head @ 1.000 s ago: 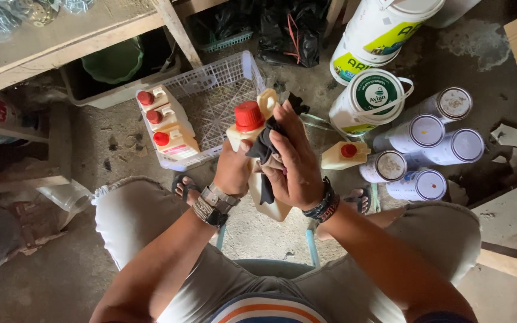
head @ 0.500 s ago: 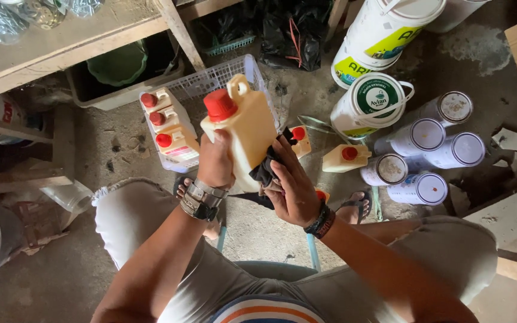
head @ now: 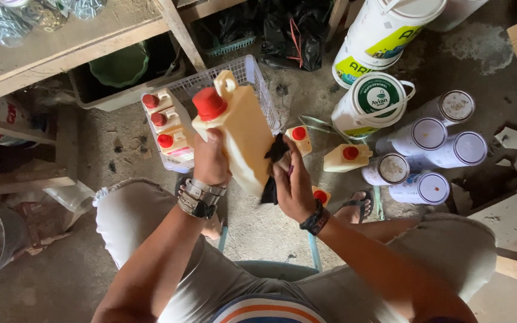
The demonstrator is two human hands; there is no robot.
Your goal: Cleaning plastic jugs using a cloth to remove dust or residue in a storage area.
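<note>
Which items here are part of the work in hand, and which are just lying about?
In hand:
- left hand gripping the cream bottle with a red cap
- right hand pressing a black cloth against it

Lying about:
- white basket with three like bottles
- paint buckets
- spray cans
- black bags

the dusty concrete floor carries a white basket, paint buckets and spray cans.

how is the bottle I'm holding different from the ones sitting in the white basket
The held bottle is lifted and tilted in the left hand, with the right hand pressing a black cloth to it; the three basket bottles stand untouched in a row in the white basket. The held one looks larger. All are cream with red caps.
</note>
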